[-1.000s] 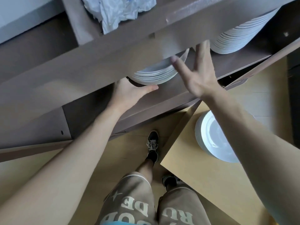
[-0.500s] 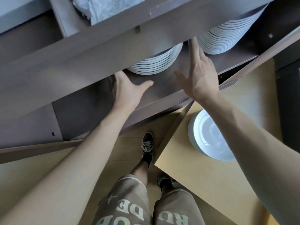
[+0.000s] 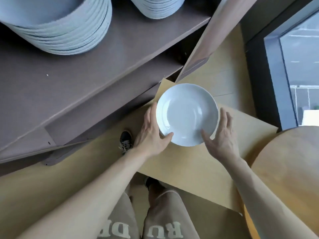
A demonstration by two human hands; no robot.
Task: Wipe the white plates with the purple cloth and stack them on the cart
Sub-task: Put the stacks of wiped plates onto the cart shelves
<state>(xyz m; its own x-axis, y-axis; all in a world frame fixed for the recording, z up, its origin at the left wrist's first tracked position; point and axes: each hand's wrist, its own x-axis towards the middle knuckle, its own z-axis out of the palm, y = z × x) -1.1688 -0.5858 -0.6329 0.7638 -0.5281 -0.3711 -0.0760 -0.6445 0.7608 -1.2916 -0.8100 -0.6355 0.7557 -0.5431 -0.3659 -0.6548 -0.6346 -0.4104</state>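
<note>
While the person stands between a brown shelf [image 3: 72,87] and a tan worktop [image 3: 198,168], both hands close on one white plate [image 3: 187,114]. The left hand [image 3: 151,135] takes the plate's left side: its thumb lies over the near rim and its fingers [image 3: 152,112] curve up along the edge. The right hand [image 3: 222,137] takes the opposite side, with the thumb on the near rim and the fingers [image 3: 225,118] bent loosely round the right edge. The plate sits face up above the far corner of the worktop, though I cannot tell whether it rests there or is held just off it.

On the shelf, well apart from the hands, stand two stacks of white plates: a tall stack [image 3: 58,28] at the left and a second stack [image 3: 157,7] further right, both cut off by the top of the view. A round wooden table [image 3: 290,169] fills the right side, just beside the worktop. Below, beige shorts [image 3: 155,218] with large pale letters and a dark shoe [image 3: 126,140] show on the light floor.
</note>
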